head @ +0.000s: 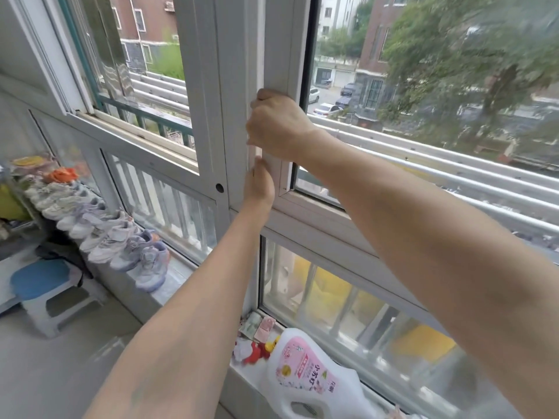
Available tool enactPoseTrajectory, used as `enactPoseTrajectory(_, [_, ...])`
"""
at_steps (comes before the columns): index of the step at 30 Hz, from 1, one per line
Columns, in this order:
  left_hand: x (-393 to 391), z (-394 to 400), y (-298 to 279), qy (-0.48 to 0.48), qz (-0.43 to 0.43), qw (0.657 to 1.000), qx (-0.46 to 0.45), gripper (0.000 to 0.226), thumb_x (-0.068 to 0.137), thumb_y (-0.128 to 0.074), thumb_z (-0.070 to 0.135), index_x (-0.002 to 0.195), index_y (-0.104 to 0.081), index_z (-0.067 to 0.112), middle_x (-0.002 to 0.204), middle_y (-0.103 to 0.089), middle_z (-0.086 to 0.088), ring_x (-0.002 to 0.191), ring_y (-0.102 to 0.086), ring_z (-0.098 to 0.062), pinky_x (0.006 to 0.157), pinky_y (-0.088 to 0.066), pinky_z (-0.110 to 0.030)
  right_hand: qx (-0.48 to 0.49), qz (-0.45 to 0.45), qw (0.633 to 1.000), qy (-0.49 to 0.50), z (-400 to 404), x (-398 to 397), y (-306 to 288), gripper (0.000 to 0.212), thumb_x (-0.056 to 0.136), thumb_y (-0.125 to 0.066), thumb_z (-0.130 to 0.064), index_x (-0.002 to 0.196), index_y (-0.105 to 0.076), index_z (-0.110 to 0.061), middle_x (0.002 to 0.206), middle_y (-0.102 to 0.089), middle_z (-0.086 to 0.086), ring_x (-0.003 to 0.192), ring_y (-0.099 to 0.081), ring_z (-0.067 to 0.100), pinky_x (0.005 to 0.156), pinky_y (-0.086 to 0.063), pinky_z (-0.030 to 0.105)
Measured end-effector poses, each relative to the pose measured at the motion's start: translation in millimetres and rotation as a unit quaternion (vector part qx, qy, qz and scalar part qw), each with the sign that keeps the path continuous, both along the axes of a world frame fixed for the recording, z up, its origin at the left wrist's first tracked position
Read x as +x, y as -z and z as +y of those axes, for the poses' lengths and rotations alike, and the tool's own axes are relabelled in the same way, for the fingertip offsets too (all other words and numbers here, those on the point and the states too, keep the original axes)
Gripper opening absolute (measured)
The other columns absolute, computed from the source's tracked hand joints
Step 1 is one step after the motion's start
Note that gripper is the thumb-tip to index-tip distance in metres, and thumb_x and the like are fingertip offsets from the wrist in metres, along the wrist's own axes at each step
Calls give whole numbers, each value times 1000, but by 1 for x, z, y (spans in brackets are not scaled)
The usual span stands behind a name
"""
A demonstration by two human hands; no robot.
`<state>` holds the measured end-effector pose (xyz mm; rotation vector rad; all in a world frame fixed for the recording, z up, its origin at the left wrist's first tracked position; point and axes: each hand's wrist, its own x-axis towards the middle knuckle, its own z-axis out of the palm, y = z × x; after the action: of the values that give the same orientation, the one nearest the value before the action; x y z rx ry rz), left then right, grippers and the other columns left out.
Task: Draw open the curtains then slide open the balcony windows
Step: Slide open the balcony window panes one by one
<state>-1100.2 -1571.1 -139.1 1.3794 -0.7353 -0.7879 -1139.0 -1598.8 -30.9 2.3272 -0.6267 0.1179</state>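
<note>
The right hand [278,125] has its fingers curled round the inner edge of the white window sash [276,40], knuckles toward the camera, gripping the upright stile at about mid-height. Just below it the left hand [259,184] lies against the same stile near its bottom corner; its fingers point upward along the frame and look fairly straight, though their tips are hidden by the right wrist, so whether they hook the edge cannot be told. The sash stands beside the fixed white mullion [208,86], close to it or touching. To the right of the stile the pane shows a street, parked cars and trees behind horizontal grey rails [453,164]. To the left of the mullion the opening looks out past a green railing [151,116].

Below, on the sill [242,373], a white jug [305,376] with a pink label lies on its side near the hands' forearms; the label carries Chinese characters, too blurred to read surely. Small toys and packets [257,337] lie beside it. Farther left a row of children's sneakers [121,237] lines the sill, and a blue-topped stool [45,285] stands on the floor.
</note>
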Motion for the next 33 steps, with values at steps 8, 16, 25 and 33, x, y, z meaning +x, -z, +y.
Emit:
enactPoseTrajectory(8, [-35,7,-2,-6,11,1000,20,49,102,-17,33,135,-51,19,139,-50,-1,134,-40,-23,109,-30,-34,-62,28,997,-21,9,-35,-2,7,72,-72,-11,65,-74,-13,67,-68,3,74,-64,24,80,-50,26])
enactPoseTrajectory(16, [-121,38,0,-16,37,999,20,55,104,-17,41,136,-52,14,137,-55,-7,129,-46,-29,110,-33,-40,-120,90,987,-49,23,-118,6,21,65,-72,-13,47,-64,-18,51,-61,-7,57,-61,16,74,-51,21])
enactPoseTrajectory(25, [-244,85,8,55,-3,998,-2,53,104,-14,40,125,-57,19,123,-64,-3,118,-53,-29,93,-35,-34,-180,4,979,-98,64,-256,16,31,80,-62,-14,49,-64,-19,51,-61,-6,62,-61,19,80,-54,23])
enactPoseTrajectory(33, [-334,108,17,137,-31,989,-45,50,104,-15,39,131,-53,23,130,-60,0,119,-53,-27,96,-38,-37,-236,-1,970,-50,100,-358,18,36,86,-60,-14,50,-61,-18,51,-59,-5,60,-57,19,82,-49,26])
